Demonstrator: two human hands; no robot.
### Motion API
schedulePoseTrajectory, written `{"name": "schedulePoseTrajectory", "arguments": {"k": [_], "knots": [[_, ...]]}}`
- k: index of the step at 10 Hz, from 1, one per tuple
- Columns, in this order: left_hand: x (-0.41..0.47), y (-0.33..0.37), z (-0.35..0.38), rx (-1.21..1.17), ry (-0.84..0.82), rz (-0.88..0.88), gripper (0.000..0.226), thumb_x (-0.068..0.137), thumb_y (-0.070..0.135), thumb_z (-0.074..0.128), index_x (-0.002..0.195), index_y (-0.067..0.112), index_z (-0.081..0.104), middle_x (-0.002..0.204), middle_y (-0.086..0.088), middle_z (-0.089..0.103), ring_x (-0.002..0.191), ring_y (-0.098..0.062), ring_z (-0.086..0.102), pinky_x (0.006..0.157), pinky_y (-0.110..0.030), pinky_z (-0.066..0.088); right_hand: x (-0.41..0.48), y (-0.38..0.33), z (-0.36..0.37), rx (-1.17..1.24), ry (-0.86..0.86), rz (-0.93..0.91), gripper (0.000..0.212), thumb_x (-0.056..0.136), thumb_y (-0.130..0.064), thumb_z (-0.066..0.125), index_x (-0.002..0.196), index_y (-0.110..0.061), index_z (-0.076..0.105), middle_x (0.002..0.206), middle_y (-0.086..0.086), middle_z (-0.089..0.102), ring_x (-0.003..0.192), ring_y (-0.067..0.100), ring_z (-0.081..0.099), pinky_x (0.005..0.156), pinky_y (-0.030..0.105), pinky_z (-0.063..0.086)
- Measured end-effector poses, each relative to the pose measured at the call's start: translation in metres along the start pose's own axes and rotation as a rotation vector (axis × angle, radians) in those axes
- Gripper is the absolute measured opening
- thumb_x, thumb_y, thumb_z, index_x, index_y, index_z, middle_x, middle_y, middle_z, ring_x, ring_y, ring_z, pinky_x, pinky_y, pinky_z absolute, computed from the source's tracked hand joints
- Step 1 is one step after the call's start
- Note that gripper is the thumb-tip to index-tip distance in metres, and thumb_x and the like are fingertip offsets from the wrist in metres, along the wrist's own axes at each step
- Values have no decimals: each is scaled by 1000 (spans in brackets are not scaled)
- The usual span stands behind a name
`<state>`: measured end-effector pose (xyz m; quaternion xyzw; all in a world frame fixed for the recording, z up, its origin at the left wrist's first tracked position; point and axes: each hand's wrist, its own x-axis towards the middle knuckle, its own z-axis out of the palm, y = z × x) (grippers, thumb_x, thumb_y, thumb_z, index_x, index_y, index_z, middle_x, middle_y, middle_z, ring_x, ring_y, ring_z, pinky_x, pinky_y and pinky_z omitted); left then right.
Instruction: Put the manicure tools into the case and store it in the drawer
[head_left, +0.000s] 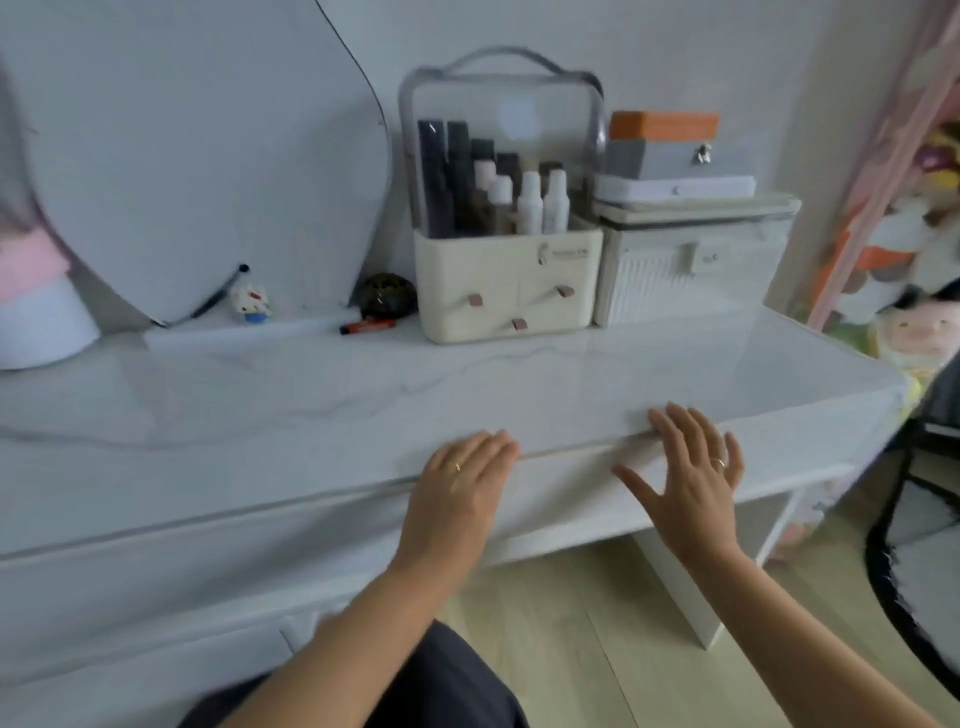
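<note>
The drawer (566, 491) is right under the front edge of the white bench (467, 384). It looks pushed in, with just a thin line between its front and the bench top. What is inside cannot be seen.

Both hands lie flat on the drawer front. The left hand (462, 486) has its fingers straight and close together, and the tips reach the thin line. The right hand (685, 467) has its fingers spread wide, and the tips go up over the edge of the bench. Neither hand holds anything. Each hand has a thin ring on it.

At the back of the bench stands a cream makeup box (506, 283) with a clear lid and a handle on top. Bottles (530, 202) and dark tubes stand inside it. Just beside it, on the right, is a white box with ribs (670, 280). A flat white box (675, 187) lies on top of that, and a grey box with an orange lid (665, 145) sits on top of the pile.

To the left of the makeup box are a dark round thing (387, 296), a red pen (366, 326) and a little toy (252, 304). A big mirror (182, 156) leans behind them.

Soft toys (919, 322) are off to the right. The floor (571, 649) below is pale wood.
</note>
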<state>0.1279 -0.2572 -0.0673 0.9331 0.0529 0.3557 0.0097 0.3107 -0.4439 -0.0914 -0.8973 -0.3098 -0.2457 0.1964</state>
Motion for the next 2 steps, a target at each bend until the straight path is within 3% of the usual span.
{"name": "schedulePoseTrajectory", "arguments": {"k": [1, 2], "knots": [[-17, -33, -21, 28, 6, -9, 39, 81, 31, 57, 118, 20, 63, 123, 2, 64, 115, -18, 58, 101, -37, 34, 1, -5, -1, 96, 49, 39, 81, 77, -77, 26, 128, -20, 50, 136, 4, 52, 133, 21, 36, 111, 47, 16], [-50, -85, -54, 94, 92, -33, 36, 88, 46, 49, 117, 27, 58, 128, 7, 60, 124, -14, 47, 104, -35, 31, 8, -18, -22, 239, 139, 91, 91, 75, -82, 19, 117, -13, 61, 123, 11, 62, 119, 21, 50, 102, 50, 29]]}}
